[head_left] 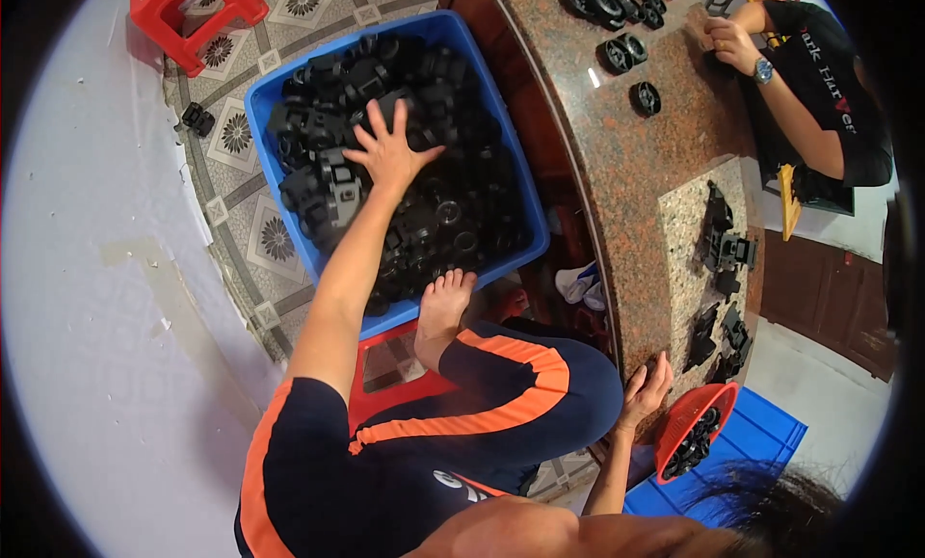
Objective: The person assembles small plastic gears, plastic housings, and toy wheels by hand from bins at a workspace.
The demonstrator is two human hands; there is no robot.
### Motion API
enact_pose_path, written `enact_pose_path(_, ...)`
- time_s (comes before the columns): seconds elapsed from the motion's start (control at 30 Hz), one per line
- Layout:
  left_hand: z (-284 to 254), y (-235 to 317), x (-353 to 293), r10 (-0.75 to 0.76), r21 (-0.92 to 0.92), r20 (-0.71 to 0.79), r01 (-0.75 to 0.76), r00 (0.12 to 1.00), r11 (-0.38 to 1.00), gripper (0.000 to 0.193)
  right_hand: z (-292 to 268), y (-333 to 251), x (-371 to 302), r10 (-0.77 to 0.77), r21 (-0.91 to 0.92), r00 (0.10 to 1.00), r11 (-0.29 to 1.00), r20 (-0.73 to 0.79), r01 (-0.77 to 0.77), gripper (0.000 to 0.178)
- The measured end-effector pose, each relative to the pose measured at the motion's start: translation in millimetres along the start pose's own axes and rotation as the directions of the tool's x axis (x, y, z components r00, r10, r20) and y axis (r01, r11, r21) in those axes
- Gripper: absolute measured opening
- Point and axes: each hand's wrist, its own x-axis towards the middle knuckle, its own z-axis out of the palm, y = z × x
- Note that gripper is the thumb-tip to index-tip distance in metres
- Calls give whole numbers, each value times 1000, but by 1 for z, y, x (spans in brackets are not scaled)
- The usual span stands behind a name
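Note:
My left hand (pixel 389 158) is over a large blue plastic tub (pixel 537 211), fingers spread wide and holding nothing. Beneath it lies a heap of black plastic parts (pixel 337 124), some blocky, some round like rings. One greyish blocky part (pixel 344 194) shows beside my wrist. I cannot tell whether the fingertips touch the heap. My right hand (pixel 646 389) rests at the edge of the stone counter (pixel 626 201), its fingers stretched out and nothing seen in them. Several black plastic pieces (pixel 723 250) lie on a lighter speckled slab on the counter, beyond this hand.
A red basket (pixel 682 413) of small black parts stands beside my right hand, near a blue sheet or tray (pixel 766 433). Black wheels (pixel 617 52) sit at the counter's far end. A co-worker's hand (pixel 734 45) is across the counter. One red stool (pixel 159 18) stands far left.

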Motion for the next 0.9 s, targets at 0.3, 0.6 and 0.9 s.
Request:
enact_pose_path(0.3, 40, -4, -59, 193, 55, 85, -198, 977, 979, 104, -6, 6, -1, -21, -51, 999, 998, -31, 20, 43)
enact_pose_path(0.6, 1, 12, -137, 405, -158, 302, -374, 863, 914, 72, -5, -4, 9, -13, -57, 999, 998, -38, 11, 43)
enact_pose_path(0.9, 23, -19, -158, 549, 75, -52, -544, 835, 835, 58, -1, -10, 4, -10, -48, 998, 999, -62, 7, 41)
